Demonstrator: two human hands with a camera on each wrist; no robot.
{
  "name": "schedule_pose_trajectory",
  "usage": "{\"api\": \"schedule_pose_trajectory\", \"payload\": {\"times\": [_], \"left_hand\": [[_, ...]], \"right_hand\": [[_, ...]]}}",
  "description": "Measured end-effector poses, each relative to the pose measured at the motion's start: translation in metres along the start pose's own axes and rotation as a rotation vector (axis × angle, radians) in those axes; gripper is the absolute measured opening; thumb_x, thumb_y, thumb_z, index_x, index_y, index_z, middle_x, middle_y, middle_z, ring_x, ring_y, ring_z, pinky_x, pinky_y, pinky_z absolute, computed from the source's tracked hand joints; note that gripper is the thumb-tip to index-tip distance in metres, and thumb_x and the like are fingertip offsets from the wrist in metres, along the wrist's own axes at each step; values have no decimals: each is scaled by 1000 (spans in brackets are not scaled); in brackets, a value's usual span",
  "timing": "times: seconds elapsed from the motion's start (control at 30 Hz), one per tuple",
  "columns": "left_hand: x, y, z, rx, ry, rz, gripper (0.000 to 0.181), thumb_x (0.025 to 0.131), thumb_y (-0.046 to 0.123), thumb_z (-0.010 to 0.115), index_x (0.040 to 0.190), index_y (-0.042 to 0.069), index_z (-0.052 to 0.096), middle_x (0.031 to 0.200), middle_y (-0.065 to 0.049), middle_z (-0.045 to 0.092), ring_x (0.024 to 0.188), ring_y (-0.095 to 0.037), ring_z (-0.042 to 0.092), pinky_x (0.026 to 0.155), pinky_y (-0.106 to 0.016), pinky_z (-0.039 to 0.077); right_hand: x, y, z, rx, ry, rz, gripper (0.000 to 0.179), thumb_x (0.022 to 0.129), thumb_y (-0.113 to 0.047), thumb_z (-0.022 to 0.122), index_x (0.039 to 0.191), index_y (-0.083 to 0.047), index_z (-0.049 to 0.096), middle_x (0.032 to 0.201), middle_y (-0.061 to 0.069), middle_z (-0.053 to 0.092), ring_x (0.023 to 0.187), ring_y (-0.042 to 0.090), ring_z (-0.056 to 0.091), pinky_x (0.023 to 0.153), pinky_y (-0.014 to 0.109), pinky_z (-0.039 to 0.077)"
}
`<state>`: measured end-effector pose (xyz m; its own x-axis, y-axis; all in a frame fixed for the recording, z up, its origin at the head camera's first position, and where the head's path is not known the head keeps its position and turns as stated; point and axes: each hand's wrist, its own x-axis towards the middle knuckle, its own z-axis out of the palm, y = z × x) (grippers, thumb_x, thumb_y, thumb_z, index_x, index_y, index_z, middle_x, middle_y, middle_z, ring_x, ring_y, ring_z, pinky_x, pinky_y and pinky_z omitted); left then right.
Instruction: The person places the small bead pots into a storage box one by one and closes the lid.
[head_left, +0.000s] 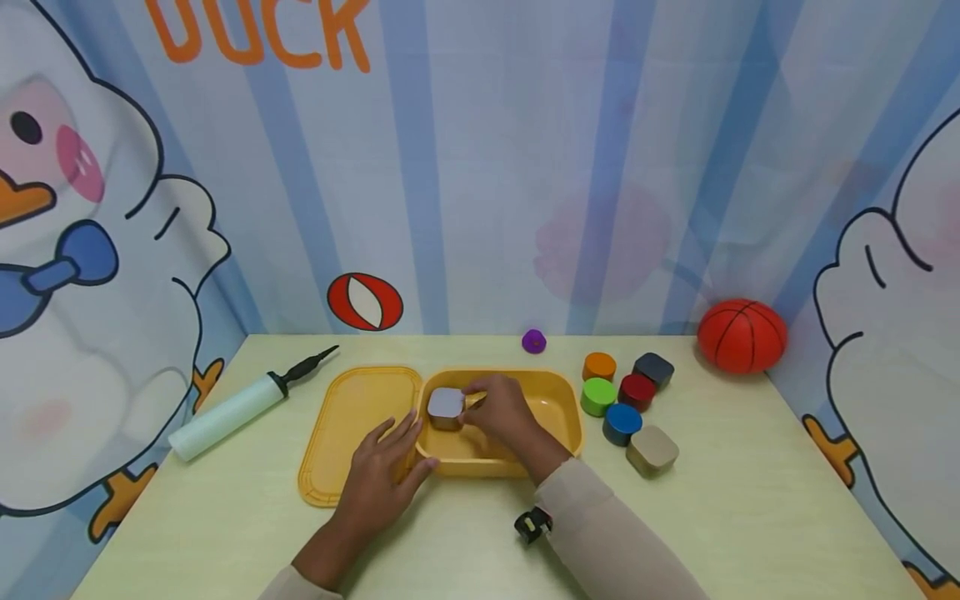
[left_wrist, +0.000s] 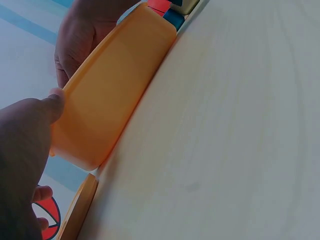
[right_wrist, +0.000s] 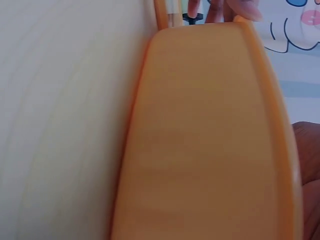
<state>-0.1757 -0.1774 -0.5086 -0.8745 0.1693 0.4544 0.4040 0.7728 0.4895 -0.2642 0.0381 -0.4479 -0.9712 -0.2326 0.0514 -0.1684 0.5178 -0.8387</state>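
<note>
A yellow lunch-box-like container stands on the table, its inside facing up. At its left end sits a small squarish block with a pale lilac top; the thumb and fingers of my right hand pinch its right side. My left hand lies at the container's left end with fairly straight fingers. In the left wrist view its thumb touches the container's rim. Under the left fingertips, at the left, lies the flat yellow lid. The container's wall hides most of the right hand in the right wrist view.
Right of the container stand several small blocks: orange, green, red, blue, dark grey and beige. A red ball, a purple piece and a pale hand pump lie farther out.
</note>
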Motion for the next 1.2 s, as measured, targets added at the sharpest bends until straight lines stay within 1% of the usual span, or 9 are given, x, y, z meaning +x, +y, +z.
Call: {"api": "schedule_pose_trajectory", "payload": {"times": [0.13,0.23,0.33,0.5,0.63,0.8,0.93,1.03,1.2], "left_hand": [[0,0,0,3,2,2,66,98,37,82,153,5,62,162,-9,58,150,-49,55,120,-73,42],[0,0,1,2,-4,2,66,99,37,82,153,5,62,162,-9,57,151,-49,54,121,-73,42],[-1,-1,2,3,-7,5,67,99,37,82,153,5,61,162,-10,57,151,-49,54,121,-72,42],[-1,-2,2,15,-3,20,67,98,36,82,153,4,61,161,-11,58,150,-48,55,122,-70,43],[0,-2,1,16,-5,24,68,98,37,81,154,4,61,162,-11,57,151,-48,55,122,-69,43],[0,-2,0,18,-6,22,68,98,37,81,154,3,60,162,-11,57,151,-46,55,123,-68,42],[0,-2,0,18,-4,26,68,98,37,82,154,3,60,161,-11,57,151,-46,55,123,-68,43],[0,-2,0,13,0,28,68,98,37,82,153,3,61,161,-11,58,151,-46,55,123,-68,43],[0,-1,0,10,2,23,68,98,37,82,153,3,61,161,-11,58,150,-47,55,123,-68,43]], "right_hand": [[-6,-1,-9,38,4,11,38,87,4,88,123,4,79,127,24,78,102,34,82,80,37,69],[-12,0,-17,37,25,17,37,89,2,87,126,3,79,130,24,77,107,35,81,83,40,69],[-18,3,-27,23,39,10,39,92,-1,86,129,2,77,134,23,76,113,37,79,87,43,69],[-26,13,-46,-6,80,-42,43,93,-3,85,135,1,75,135,22,76,120,39,76,100,48,65],[-34,25,-64,-7,134,-110,42,94,-2,85,134,1,75,133,20,76,123,41,74,107,54,61],[-43,39,-84,32,177,-186,40,93,-1,85,132,3,75,133,22,75,124,43,72,109,58,59],[-51,49,-101,21,215,-239,37,93,-3,85,129,4,76,132,22,76,125,42,72,110,59,58],[-58,57,-112,-27,235,-234,37,94,-5,85,130,2,77,134,20,77,130,41,70,111,59,57],[-68,73,-126,-87,255,-174,38,95,-10,86,132,-3,78,140,16,75,138,39,66,117,59,54]]}}
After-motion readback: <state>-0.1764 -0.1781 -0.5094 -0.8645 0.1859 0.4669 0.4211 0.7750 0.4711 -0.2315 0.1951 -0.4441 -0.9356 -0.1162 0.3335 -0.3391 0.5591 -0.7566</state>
